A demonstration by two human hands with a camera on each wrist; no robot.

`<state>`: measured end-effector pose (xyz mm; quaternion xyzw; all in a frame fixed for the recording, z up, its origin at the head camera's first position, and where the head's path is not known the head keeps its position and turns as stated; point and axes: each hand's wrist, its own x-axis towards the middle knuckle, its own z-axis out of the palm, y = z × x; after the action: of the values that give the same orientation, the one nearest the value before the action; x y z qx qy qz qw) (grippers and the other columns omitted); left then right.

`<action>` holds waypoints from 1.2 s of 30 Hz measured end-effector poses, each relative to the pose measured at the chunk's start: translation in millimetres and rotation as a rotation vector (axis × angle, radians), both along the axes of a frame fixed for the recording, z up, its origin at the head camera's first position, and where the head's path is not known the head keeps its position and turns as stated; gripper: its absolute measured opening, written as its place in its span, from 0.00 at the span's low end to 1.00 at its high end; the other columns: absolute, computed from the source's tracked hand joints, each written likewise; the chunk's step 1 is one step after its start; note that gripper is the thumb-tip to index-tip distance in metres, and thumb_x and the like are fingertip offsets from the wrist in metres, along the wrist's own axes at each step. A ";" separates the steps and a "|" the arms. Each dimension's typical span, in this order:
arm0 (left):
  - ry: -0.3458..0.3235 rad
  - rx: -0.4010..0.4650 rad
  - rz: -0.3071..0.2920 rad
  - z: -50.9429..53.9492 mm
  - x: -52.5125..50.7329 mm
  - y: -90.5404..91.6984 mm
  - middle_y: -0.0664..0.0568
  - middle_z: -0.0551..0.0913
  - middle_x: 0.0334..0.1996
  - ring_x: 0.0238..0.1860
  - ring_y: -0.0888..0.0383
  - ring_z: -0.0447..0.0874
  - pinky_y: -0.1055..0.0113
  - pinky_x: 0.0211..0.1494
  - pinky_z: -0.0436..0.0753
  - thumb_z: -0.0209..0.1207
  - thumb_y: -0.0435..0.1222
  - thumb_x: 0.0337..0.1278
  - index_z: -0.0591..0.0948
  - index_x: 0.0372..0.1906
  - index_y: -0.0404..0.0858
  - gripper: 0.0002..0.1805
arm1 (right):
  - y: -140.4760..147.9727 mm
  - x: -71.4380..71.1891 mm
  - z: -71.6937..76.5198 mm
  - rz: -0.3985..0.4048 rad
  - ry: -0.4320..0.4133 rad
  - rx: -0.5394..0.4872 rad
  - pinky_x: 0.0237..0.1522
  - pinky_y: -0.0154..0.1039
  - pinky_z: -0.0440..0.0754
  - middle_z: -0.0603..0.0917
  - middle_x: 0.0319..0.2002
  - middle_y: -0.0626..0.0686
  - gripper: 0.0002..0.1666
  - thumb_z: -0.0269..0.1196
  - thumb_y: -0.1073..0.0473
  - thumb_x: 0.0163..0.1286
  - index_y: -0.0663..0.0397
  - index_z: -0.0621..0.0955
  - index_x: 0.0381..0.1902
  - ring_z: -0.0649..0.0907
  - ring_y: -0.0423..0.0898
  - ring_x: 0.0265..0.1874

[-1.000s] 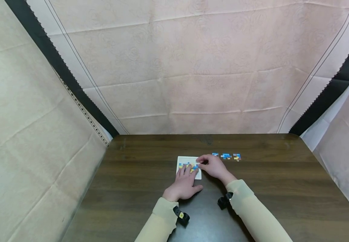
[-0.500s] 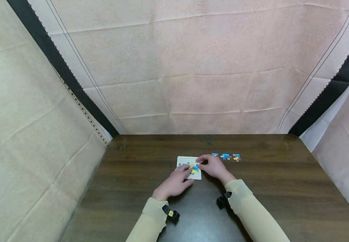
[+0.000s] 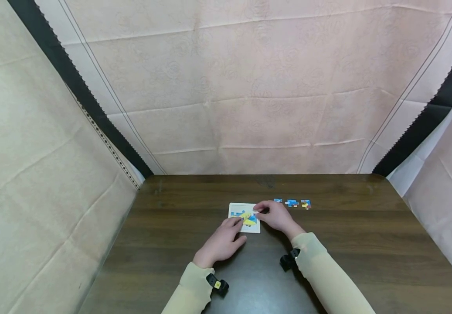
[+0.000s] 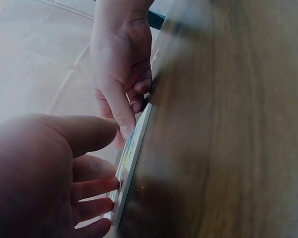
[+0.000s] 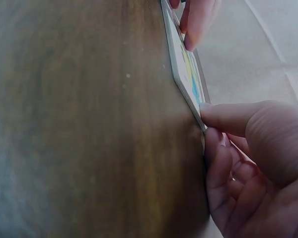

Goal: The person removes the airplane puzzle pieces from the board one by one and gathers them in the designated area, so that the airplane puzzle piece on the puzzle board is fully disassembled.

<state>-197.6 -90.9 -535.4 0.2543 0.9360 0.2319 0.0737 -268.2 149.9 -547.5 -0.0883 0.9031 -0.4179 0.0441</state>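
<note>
A small white-framed puzzle board (image 3: 241,204) lies on the table with a blue and yellow picture (image 3: 248,219) inside it. My right hand (image 3: 276,216) holds the board's right edge, thumb on top and the lower fingers curled beside it. Any piece under those fingertips is hidden. My left hand (image 3: 221,240) reaches over the lower left of the board, fingers loosely extended, fingertips at its surface and thumb apart. In the left wrist view the left hand (image 4: 44,173) is near the board's edge (image 4: 131,173). The right thumb (image 5: 228,116) touches the board's corner in the right wrist view.
Three loose jigsaw pieces lie in a row behind the right hand: a partly hidden blue one (image 3: 278,200), a blue one (image 3: 291,203) and a blue and yellow one (image 3: 306,204). The brown wooden table (image 3: 347,244) is bordered by pale cloth walls (image 3: 273,87).
My left hand has drawn back toward the lower left, uncovering more of the yellow and blue picture. The right hand stays at the board's right edge.
</note>
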 end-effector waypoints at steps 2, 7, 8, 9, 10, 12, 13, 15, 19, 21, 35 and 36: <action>0.016 -0.013 0.007 -0.7 0.6 1.2 0.46 0.67 0.80 0.80 0.49 0.63 0.50 0.78 0.68 0.57 0.50 0.81 0.70 0.80 0.35 0.34 | -0.6 -0.2 0.2 -0.003 -0.005 -0.002 0.57 0.54 0.80 0.87 0.42 0.45 0.09 0.74 0.58 0.73 0.44 0.90 0.49 0.83 0.47 0.46; 0.036 -0.045 0.028 -2.1 2.8 4.9 0.43 0.65 0.81 0.81 0.48 0.60 0.50 0.79 0.66 0.58 0.50 0.81 0.69 0.80 0.33 0.35 | -2.3 -0.6 1.0 -0.012 -0.015 0.002 0.57 0.54 0.81 0.87 0.43 0.45 0.09 0.74 0.58 0.72 0.44 0.90 0.49 0.83 0.48 0.46; 0.041 -0.050 0.033 -2.4 3.2 5.7 0.43 0.64 0.81 0.81 0.47 0.60 0.50 0.79 0.66 0.58 0.50 0.80 0.69 0.80 0.33 0.36 | -2.3 -0.8 1.2 -0.010 -0.011 0.004 0.57 0.54 0.81 0.87 0.43 0.45 0.09 0.74 0.58 0.72 0.44 0.90 0.49 0.83 0.48 0.46; 0.045 -0.056 0.038 -2.8 3.5 6.6 0.42 0.64 0.81 0.81 0.47 0.59 0.50 0.79 0.66 0.58 0.50 0.80 0.70 0.80 0.33 0.36 | -2.1 -1.1 1.4 -0.008 -0.008 0.007 0.57 0.55 0.81 0.87 0.43 0.46 0.09 0.74 0.58 0.72 0.44 0.90 0.49 0.83 0.48 0.46; 0.049 -0.065 0.042 -3.0 4.0 7.4 0.42 0.63 0.81 0.81 0.46 0.59 0.50 0.80 0.66 0.58 0.50 0.80 0.70 0.80 0.32 0.36 | -1.7 -1.3 1.5 -0.007 -0.005 0.010 0.57 0.54 0.81 0.87 0.43 0.45 0.09 0.74 0.58 0.72 0.44 0.90 0.49 0.83 0.48 0.46; 0.060 -0.087 0.043 -3.0 5.0 9.7 0.41 0.63 0.81 0.81 0.45 0.58 0.50 0.80 0.65 0.58 0.50 0.80 0.70 0.79 0.31 0.36 | -0.7 -1.6 2.4 -0.001 0.000 0.012 0.57 0.55 0.81 0.87 0.43 0.45 0.09 0.74 0.59 0.72 0.45 0.90 0.49 0.83 0.48 0.45; 0.064 -0.098 0.041 -2.2 6.1 10.8 0.40 0.63 0.81 0.81 0.44 0.59 0.50 0.80 0.65 0.59 0.50 0.79 0.70 0.78 0.30 0.37 | -0.2 -1.7 2.7 0.000 0.001 0.012 0.57 0.55 0.81 0.87 0.43 0.45 0.09 0.74 0.59 0.72 0.45 0.90 0.49 0.83 0.48 0.46; 0.071 -0.126 0.036 -0.7 8.1 13.2 0.39 0.63 0.81 0.81 0.43 0.59 0.49 0.80 0.65 0.59 0.51 0.79 0.71 0.78 0.29 0.37 | 1.0 -2.1 2.8 0.000 -0.001 0.012 0.57 0.54 0.81 0.87 0.43 0.45 0.09 0.74 0.58 0.72 0.44 0.90 0.49 0.83 0.48 0.46; 0.055 -0.164 0.036 2.4 10.9 17.4 0.38 0.62 0.82 0.81 0.41 0.58 0.47 0.80 0.64 0.60 0.52 0.77 0.69 0.79 0.29 0.40 | 3.4 -2.6 2.5 -0.001 -0.006 0.017 0.57 0.54 0.81 0.87 0.43 0.45 0.09 0.74 0.57 0.73 0.44 0.90 0.50 0.83 0.48 0.46; 0.037 -0.174 0.040 3.4 11.7 19.0 0.39 0.61 0.83 0.82 0.41 0.57 0.47 0.80 0.64 0.60 0.53 0.77 0.67 0.80 0.30 0.41 | 4.7 -2.9 2.5 0.001 -0.002 0.022 0.57 0.54 0.81 0.87 0.43 0.45 0.10 0.74 0.57 0.73 0.44 0.90 0.50 0.83 0.47 0.46; -0.040 -0.188 0.024 3.7 15.3 11.5 0.47 0.54 0.86 0.85 0.44 0.49 0.48 0.82 0.60 0.59 0.56 0.77 0.62 0.84 0.35 0.44 | -0.8 -2.3 6.1 0.013 -0.023 0.040 0.55 0.53 0.81 0.86 0.42 0.46 0.09 0.73 0.58 0.73 0.46 0.90 0.49 0.82 0.48 0.44; -0.047 -0.187 0.023 3.7 16.0 10.2 0.47 0.54 0.86 0.85 0.44 0.49 0.48 0.82 0.60 0.59 0.56 0.77 0.61 0.84 0.35 0.44 | -3.2 -1.9 7.6 0.018 -0.030 0.044 0.54 0.52 0.81 0.86 0.42 0.46 0.09 0.73 0.59 0.73 0.47 0.90 0.49 0.81 0.48 0.44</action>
<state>-181.6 -80.8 -531.7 0.2301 0.9545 0.1500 0.1163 -270.1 146.7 -539.9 -0.0892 0.9104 -0.3990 0.0632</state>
